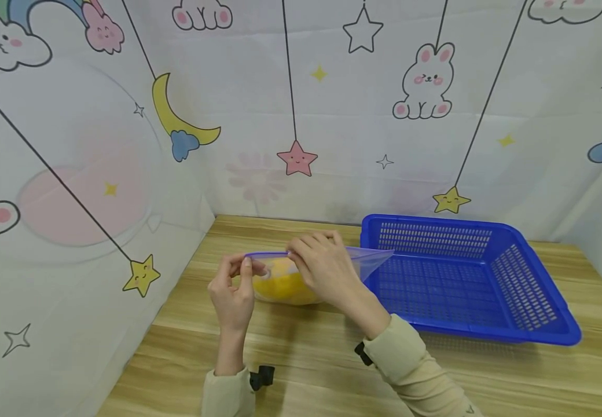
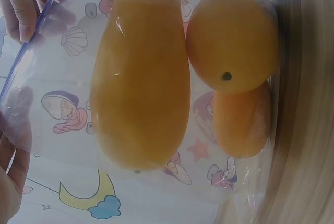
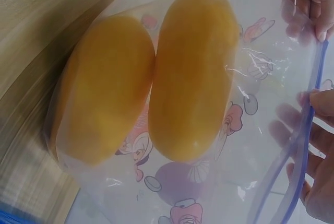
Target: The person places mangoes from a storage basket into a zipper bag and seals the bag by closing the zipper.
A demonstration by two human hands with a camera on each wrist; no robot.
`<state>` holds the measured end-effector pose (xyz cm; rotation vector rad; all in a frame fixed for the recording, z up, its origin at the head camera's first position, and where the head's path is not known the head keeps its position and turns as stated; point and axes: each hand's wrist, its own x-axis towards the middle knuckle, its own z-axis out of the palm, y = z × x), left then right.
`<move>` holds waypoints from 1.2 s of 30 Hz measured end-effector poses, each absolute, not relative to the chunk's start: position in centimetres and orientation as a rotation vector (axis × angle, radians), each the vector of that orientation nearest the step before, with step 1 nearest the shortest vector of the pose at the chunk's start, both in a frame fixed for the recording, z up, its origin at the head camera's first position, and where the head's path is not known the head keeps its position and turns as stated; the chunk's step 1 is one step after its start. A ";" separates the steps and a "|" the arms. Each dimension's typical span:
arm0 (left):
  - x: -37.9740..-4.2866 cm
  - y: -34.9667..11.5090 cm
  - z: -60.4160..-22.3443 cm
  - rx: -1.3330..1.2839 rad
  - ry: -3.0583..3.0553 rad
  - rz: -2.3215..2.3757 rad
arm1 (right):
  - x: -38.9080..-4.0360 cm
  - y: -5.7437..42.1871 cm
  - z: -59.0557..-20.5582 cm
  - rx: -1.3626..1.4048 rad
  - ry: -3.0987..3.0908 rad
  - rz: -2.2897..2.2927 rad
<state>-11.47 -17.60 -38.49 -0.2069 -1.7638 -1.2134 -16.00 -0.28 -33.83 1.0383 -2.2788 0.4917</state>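
A clear zip bag (image 1: pixel 371 260) with a purple-blue zip strip and printed cartoon figures stands on the table, holding yellow-orange fruit (image 1: pixel 285 285). In the left wrist view I see a long pear-shaped fruit (image 2: pixel 143 83), a round orange (image 2: pixel 232 38) and a smaller oblong piece (image 2: pixel 242 125); the right wrist view shows two thick oblong fruits (image 3: pixel 193 78). My left hand (image 1: pixel 235 289) pinches the zip end at the bag's upper left corner. Farther along the strip, my right hand (image 1: pixel 327 266) grips it between thumb and fingers. Beyond that hand, the strip's two edges stand apart.
A blue plastic basket (image 1: pixel 488 332) with slotted walls stands right of the bag, whose right corner reaches over its near-left rim. Wood-grain table (image 1: pixel 301 359) lies under both. A cartoon-printed curtain (image 1: pixel 332 116) encloses the back and sides.
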 end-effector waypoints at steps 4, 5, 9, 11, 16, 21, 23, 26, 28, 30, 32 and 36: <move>-11.5 -17.6 -38.5 -0.212 -1.761 -1.210 | -16.0 -0.1 -33.9 1.033 -2.275 0.491; -11.5 -17.6 -38.5 -0.213 -1.760 -1.212 | -16.0 -0.1 -33.9 1.033 -2.275 0.491; -11.5 -17.6 -38.5 -0.212 -1.754 -1.222 | -16.1 0.1 -33.9 1.035 -2.282 0.484; -11.5 -17.6 -38.5 -0.209 -1.754 -1.220 | -16.1 0.2 -33.9 1.034 -2.282 0.482; -11.5 -17.5 -38.5 -0.206 -1.758 -1.216 | -16.1 0.4 -33.9 1.027 -2.278 0.480; -11.5 -17.5 -38.4 -0.222 -1.742 -1.235 | -16.1 0.5 -33.9 1.025 -2.286 0.478; -11.5 -17.5 -38.4 -0.226 -1.736 -1.240 | -16.1 0.6 -33.9 1.026 -2.292 0.478; -11.6 -17.5 -38.4 -0.227 -1.731 -1.241 | -16.1 0.7 -33.9 1.021 -2.300 0.472; -11.6 -17.5 -38.4 -0.225 -1.728 -1.244 | -16.1 0.8 -33.9 1.019 -2.308 0.470; -11.6 -17.6 -38.5 -0.220 -1.726 -1.242 | -16.1 0.9 -33.9 1.017 -2.316 0.470; -11.6 -17.6 -38.5 -0.216 -1.726 -1.242 | -16.2 1.0 -34.0 1.012 -2.324 0.467; -11.6 -17.6 -38.6 -0.206 -1.726 -1.242 | -16.2 1.2 -34.0 1.006 -2.328 0.461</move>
